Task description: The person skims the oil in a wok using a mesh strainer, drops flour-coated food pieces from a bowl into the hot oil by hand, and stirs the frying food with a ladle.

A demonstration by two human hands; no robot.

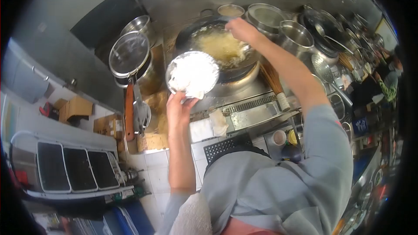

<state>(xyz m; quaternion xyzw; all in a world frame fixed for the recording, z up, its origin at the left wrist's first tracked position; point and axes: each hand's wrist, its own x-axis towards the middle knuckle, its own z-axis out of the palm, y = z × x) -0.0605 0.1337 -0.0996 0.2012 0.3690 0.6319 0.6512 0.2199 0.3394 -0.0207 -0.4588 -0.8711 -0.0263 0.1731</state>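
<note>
My left hand point(179, 104) grips the near edge of a round bowl point(171, 66), which is washed out by glare. White, floury-looking contents point(193, 75) fill much of it, and their kind is unclear. The bowl is held just in front of a dark wok point(185, 39). Yellowish, foaming oil point(217, 45) lies in the wok, with pale bits around its edge. Above the wok's far right side is my right hand point(242, 30), its fingers curled together and pointing down. Whatever those fingers may hold is too small to make out.
Left of the stove, a long-handled strainer point(129, 54) rests across a pot. A bamboo brush point(272, 80) leans right of the wok. Behind and to the right stand metal pots point(296, 35) and a second wok point(320, 21). A cloth point(218, 122) lies on the front ledge.
</note>
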